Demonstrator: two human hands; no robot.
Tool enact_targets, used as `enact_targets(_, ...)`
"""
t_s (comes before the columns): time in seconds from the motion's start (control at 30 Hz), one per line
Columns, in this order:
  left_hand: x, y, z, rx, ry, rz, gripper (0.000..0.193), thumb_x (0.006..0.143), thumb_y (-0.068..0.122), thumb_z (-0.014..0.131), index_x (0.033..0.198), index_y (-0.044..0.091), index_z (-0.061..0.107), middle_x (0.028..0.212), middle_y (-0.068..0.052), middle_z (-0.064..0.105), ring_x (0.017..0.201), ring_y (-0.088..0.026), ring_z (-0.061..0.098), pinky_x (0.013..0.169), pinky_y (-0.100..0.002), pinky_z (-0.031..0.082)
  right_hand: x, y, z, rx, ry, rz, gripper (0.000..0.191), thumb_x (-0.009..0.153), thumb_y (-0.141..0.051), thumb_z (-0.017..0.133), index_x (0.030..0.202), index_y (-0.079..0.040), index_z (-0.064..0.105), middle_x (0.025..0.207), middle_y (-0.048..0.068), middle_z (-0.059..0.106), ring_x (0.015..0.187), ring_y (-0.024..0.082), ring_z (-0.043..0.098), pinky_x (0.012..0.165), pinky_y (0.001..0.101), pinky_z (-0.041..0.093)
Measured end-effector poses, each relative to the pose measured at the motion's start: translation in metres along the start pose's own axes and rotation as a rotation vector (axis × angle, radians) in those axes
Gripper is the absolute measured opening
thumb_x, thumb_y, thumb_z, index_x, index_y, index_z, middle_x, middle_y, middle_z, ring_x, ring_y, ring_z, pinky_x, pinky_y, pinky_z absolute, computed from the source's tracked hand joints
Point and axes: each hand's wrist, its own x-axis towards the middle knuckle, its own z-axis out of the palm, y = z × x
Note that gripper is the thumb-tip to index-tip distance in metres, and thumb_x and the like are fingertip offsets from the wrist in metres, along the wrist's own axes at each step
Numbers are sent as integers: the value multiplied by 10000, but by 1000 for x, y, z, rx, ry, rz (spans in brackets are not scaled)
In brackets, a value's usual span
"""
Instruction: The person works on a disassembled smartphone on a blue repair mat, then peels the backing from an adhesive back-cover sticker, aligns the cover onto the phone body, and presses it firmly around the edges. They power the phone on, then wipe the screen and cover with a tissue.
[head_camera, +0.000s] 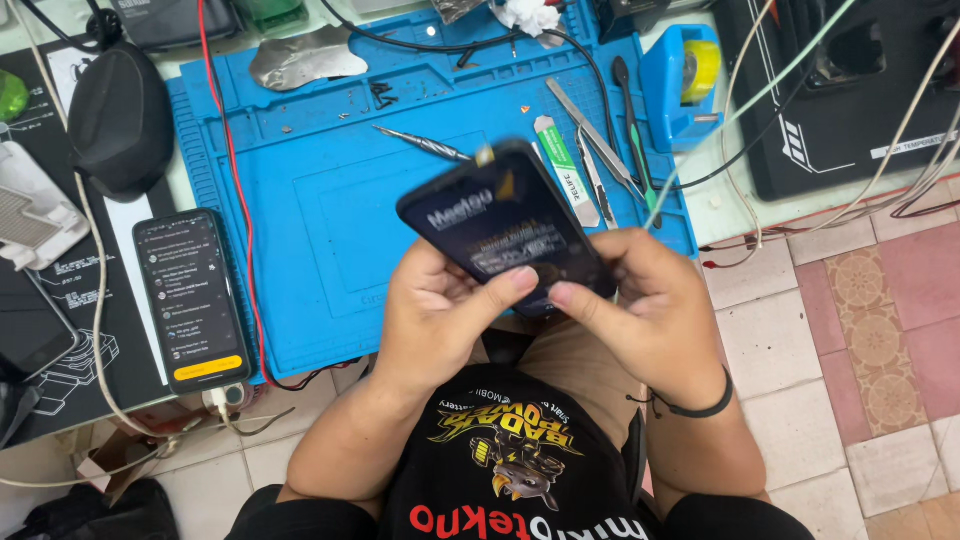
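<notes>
Both hands, left hand (435, 310) and right hand (645, 305), pinch dark phone (500, 225) above blue mat (330, 200); phone blurred. Blue tape dispenser (680, 85) holds yellow roll (700, 70)

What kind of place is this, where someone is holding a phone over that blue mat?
Most likely a phone repair bench. Both hands, left hand and right hand, hold a dark phone above a blue repair mat with tweezers and a precision screwdriver lying on it.
</notes>
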Motion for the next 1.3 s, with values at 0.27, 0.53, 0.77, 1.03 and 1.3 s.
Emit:
enact_targets(0.27, -9, 10, 5, 125, -43, 86, 277, 961, -19, 760, 1218, -11, 655, 1136, -102, 748, 1042, -145, 719, 935, -307, 611, 11, -38, -13, -517, -102, -163, 298, 701, -63, 899, 942, -1, 736, 893, 77, 771, 765, 145, 697, 681, 268, 502)
enact_targets(0.53, -10, 22, 25, 541, -296, 265, 274, 943, 106, 809, 1194, 47, 713, 1092, -98, 788, 981, -156, 789, 834, -271, 612, -8, -101, -5, -589, 102, -382, 396, 671, -119, 887, 1004, -14, 700, 949, 120, 738, 844, 181, 743, 743, 253, 578)
enact_targets(0.77, -8, 13, 32, 297, -175, 63, 227, 967, 75, 784, 1167, 14, 695, 1038, -55, 776, 939, -96, 733, 813, -251, 597, 1, -105, 5, -743, 179, -303, 366, 665, -36, 893, 985, 40, 733, 881, 143, 729, 741, 179, 652, 663, 263, 471)
enact_targets(1.03, 5, -1, 8, -142, 120, 229, 195, 1080, -5, 728, 1201, -17, 576, 1134, -94, 703, 1036, -123, 659, 940, -283, 544, 9, -54, -11, -341, 47, -144, 299, 794, -68, 845, 1042, 13, 698, 906, 38, 753, 814, 72, 690, 748, 219, 544)
enact_targets(1.3, 8, 11, -3, -47, 77, 183, 381, 924, -73, 762, 1223, 20, 546, 1159, -117, 699, 1057, -182, 699, 960, -358, 591, 2, -39, -17, -501, 135, -246, 295, 789, -65, 885, 1025, 15, 727, 866, 56, 733, 743, 90, 650, 679, 229, 495)
